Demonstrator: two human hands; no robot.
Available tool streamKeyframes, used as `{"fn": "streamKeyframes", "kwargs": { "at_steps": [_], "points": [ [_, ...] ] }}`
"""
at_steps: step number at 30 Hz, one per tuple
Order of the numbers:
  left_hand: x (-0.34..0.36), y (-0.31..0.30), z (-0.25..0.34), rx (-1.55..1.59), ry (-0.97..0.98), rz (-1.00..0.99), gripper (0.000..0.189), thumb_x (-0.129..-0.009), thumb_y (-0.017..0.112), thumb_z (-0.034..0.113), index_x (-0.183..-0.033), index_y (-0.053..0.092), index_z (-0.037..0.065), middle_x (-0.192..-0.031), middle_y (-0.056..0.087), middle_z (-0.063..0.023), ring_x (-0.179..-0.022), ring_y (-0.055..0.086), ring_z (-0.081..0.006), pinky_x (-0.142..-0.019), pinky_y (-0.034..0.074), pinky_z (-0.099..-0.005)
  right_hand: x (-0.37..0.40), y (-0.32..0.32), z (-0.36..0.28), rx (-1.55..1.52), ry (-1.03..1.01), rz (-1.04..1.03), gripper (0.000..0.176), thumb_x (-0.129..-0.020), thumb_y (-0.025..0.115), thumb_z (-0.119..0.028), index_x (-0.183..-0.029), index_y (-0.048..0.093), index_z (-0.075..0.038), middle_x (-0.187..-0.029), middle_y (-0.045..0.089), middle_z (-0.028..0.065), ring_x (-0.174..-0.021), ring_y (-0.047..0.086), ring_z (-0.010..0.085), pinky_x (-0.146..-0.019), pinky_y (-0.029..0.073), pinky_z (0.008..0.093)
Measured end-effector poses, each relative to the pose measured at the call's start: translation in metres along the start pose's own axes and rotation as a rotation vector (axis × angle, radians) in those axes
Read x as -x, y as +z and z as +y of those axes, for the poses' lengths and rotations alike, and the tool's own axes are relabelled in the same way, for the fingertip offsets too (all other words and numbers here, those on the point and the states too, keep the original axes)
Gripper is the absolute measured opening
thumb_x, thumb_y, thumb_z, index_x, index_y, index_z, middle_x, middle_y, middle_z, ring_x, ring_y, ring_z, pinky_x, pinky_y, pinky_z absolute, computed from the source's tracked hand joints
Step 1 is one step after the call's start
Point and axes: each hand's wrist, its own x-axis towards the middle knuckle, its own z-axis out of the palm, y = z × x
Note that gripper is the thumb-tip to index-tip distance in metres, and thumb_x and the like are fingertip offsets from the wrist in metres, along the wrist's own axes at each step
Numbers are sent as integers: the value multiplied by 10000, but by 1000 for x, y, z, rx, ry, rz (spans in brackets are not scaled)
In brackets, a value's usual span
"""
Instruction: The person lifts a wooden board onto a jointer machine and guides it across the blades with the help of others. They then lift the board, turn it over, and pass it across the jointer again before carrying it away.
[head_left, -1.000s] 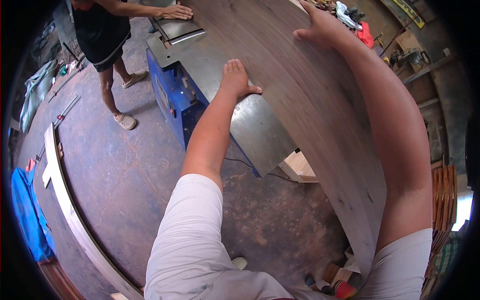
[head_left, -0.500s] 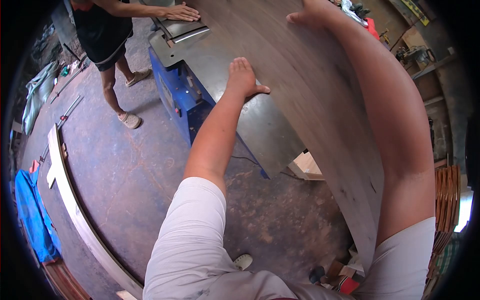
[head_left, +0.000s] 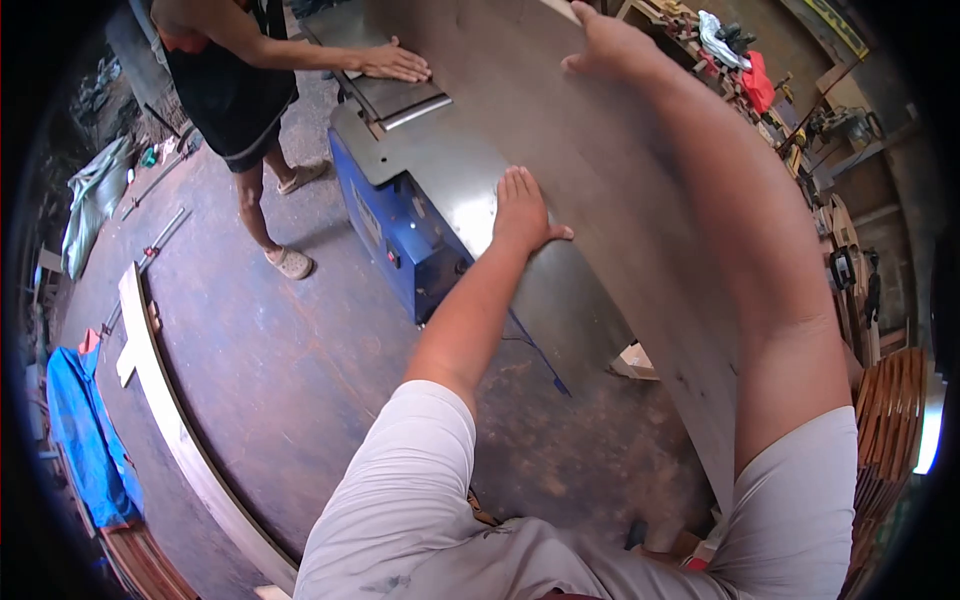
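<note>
Plainly, both hands are kept open and flat, and nothing is gripped by either. The left hand [head_left: 520, 212] is laid palm down at the near left edge of a large wooden panel [head_left: 600, 180], with the fingers held straight and close together and the thumb stretched out sideways against the panel. The right hand [head_left: 605, 45] is pressed flat on the panel's upper face much farther away, its fingers spread slightly. The left arm is extended nearly straight from a pale short sleeve; the right arm is reached far forward along the board's right side.

The panel is seen as a broad, smooth sheet of dark brown wood with faint grain, and it is rested on the grey metal table [head_left: 450, 170] of a woodworking machine, whose body [head_left: 405, 235] is painted blue. At the far end of the table a co-worker's hand [head_left: 395, 62] is placed flat, open as well. Beneath the machine a worn, stained concrete floor [head_left: 300, 340] is shown, on which a long pale plank [head_left: 170, 420] is laid at the left.
</note>
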Motion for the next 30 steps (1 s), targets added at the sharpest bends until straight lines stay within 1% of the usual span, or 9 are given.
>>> {"fn": "streamKeyframes", "kwargs": {
  "at_steps": [5, 7, 13, 17, 19, 21, 23, 27, 30],
  "points": [
    [0, -9, 2, 42, -13, -47, 1435, -632, 778, 738, -1495, 129, -207, -1574, 215, -378, -1519, 154, -452, -1250, 101, -493, -15, -6, -19, -18, 53, -41, 962, -799, 798, -345, -1576, 270, -143, -1300, 640, 216, -1187, 636, 358, -992, 515, 441],
    [-1, -11, 4, 45, -20, -71, 1435, -638, 777, 735, -1497, 117, -206, -1578, 203, -378, -1523, 142, -448, -1251, 93, -490, -26, -3, -25, -38, 47, -23, 824, -841, 771, -312, -1510, 333, -113, -1274, 655, 193, -1200, 627, 359, -1006, 516, 476],
    [-2, -20, 5, 48, -45, -147, 1421, -666, 770, 721, -1505, 88, -200, -1592, 164, -376, -1531, 117, -440, -1254, 68, -494, -59, -11, -45, -54, 58, -107, 855, -854, 770, -343, -1534, 294, -140, -1361, 582, 221, -1274, 568, 380, -1032, 495, 484],
    [-2, -17, 3, 46, -49, -160, 1415, -659, 728, 761, -1512, 118, -190, -1602, 169, -359, -1537, 132, -412, -1255, 65, -486, -62, 4, -34, -118, 10, 39, 931, -857, 769, -362, -1570, 215, -138, -1423, 509, 252, -1281, 549, 419, -1032, 490, 480],
    [-8, -19, 1, 17, -36, -146, 1415, -665, 720, 768, -1518, 110, -182, -1607, 167, -350, -1540, 127, -404, -1256, 59, -482, -6, -7, -5, -221, -21, -26, 946, -840, 777, -334, -1585, 221, -158, -1420, 499, 291, -1298, 519, 436, -1063, 454, 475],
    [0, -14, 3, 45, -48, -121, 1406, -674, 730, 759, -1514, 114, -186, -1594, 192, -359, -1531, 132, -432, -1254, 74, -491, 90, -15, 34, -119, -84, 6, 916, -850, 760, -280, -1585, 229, -151, -1343, 534, 261, -1208, 567, 433, -1006, 473, 478],
    [0, -20, 2, 59, -53, -134, 1401, -677, 728, 758, -1515, 115, -184, -1597, 193, -353, -1531, 132, -431, -1254, 73, -490, 198, -40, 70, -235, -126, -42, 943, -830, 758, -195, -1600, 215, -153, -1305, 528, 240, -1209, 546, 436, -1019, 456, 456],
    [0, -22, 5, 15, -73, -191, 1403, -689, 698, 781, -1536, 86, -155, -1628, 156, -312, -1547, 104, -391, -1258, 51, -471, 382, -59, 137, -223, 112, -121, 1033, -756, 807, -142, -1598, 210, -116, -1432, 486, 237, -1289, 511, 446, -1043, 447, 442],
    [1, -11, 3, 57, -52, -122, 1409, -681, 712, 772, -1534, 85, -159, -1623, 165, -319, -1542, 111, -407, -1257, 72, -480, 421, -55, 164, -160, 154, -102, 1072, -738, 833, -169, -1598, 197, -107, -1396, 517, 245, -1254, 536, 455, -1015, 467, 455]
  ]
}}
